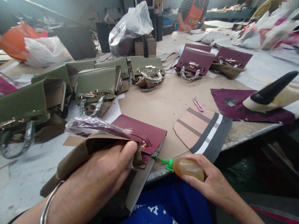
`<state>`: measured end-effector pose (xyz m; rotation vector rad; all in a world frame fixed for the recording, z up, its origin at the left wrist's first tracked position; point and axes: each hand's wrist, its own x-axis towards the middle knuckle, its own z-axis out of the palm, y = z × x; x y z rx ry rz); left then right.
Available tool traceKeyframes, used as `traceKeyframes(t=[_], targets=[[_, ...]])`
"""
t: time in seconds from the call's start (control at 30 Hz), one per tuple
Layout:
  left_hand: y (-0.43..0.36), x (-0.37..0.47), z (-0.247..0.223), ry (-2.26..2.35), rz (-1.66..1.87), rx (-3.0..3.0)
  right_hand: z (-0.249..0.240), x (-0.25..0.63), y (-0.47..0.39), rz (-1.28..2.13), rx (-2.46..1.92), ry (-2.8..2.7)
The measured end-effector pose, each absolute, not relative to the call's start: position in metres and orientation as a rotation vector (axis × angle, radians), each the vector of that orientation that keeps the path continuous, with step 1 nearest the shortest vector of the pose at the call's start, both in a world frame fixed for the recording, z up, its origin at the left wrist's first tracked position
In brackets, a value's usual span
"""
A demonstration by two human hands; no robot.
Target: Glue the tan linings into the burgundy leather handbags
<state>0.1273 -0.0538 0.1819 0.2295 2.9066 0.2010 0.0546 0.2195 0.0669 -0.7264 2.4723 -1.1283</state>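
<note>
My left hand (pixel 104 175), a bangle at its wrist, grips the brown lining (pixel 78 154) of a burgundy handbag (pixel 144 130) with its thumb on top. The bag lies tilted at the table's front edge, its handle wrapped in clear plastic. My right hand (pixel 206 177) is closed around a glue bottle (pixel 189 167) of amber liquid. The bottle's green nozzle points left, its tip at the bag's open edge beside the lining. Whether the tip touches the bag is too small to tell.
Green handbags (pixel 96 82) stand at the left, burgundy bags (pixel 195 60) further back. Right of centre lie pink snips (pixel 198 104), a striped panel (pixel 196 125) and a purple cloth (pixel 236 109) under a black-handled tool (pixel 274 87). A person in an orange apron (pixel 194 12) stands behind the table.
</note>
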Motion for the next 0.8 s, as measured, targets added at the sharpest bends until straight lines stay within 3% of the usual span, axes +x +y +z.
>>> traceKeyframes(t=[0.8], targets=[[-0.05,0.118,0.182,2.96,0.213,0.216,0.059,0.07,0.223,-1.198,-0.709,2.433]])
